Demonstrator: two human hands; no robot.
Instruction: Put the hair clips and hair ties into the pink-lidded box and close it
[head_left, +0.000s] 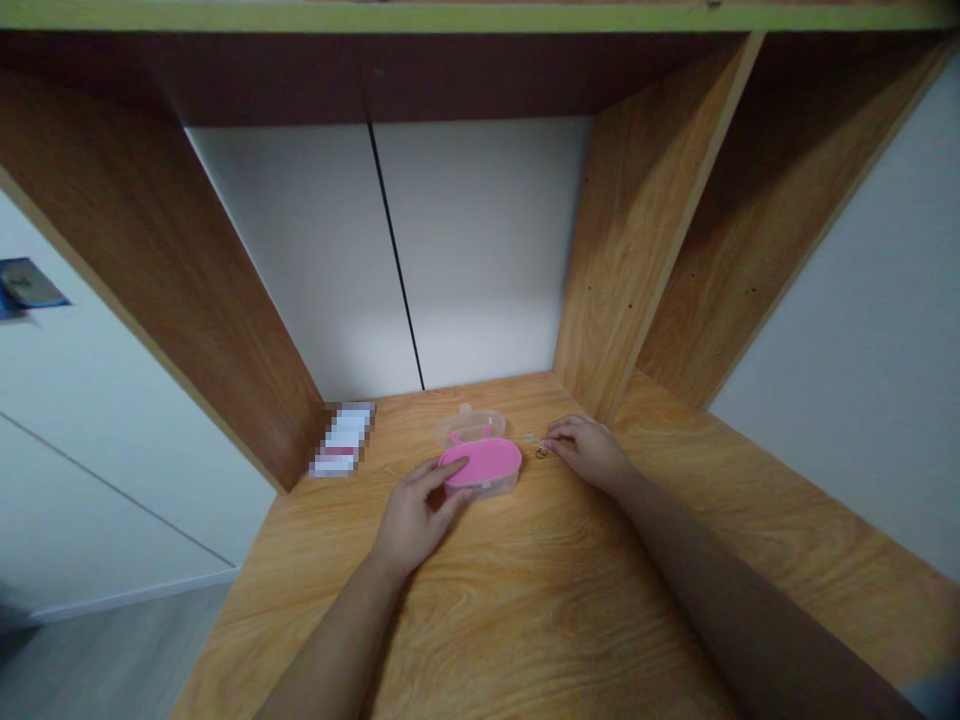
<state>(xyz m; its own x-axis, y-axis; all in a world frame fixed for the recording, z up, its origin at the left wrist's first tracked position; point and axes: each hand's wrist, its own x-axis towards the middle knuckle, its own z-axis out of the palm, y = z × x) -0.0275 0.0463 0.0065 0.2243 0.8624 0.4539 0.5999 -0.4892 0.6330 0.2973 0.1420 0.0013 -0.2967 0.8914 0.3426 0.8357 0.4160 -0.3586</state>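
A small oval plastic box (491, 486) with clear sides and a flat pink top surface sits on the wooden desk. Its clear lid (469, 426) stands tipped back behind it, with pink strips on it. My left hand (414, 515) grips the box's left end, index finger on the pink surface and thumb along the front. Right of the box, my right hand (589, 450) has its fingertips pinched together low over the desk. Whatever lies in that pinch is too small to name. Tiny ring-like trinkets (541, 452) are at the fingertips.
A pixelated flat item, perhaps a phone (343, 440), lies at the back left beside the left wooden side panel (172, 270). A wooden divider (637, 220) rises behind my right hand. An overhead shelf (450, 80) spans the top, with a white back wall (465, 260) below.
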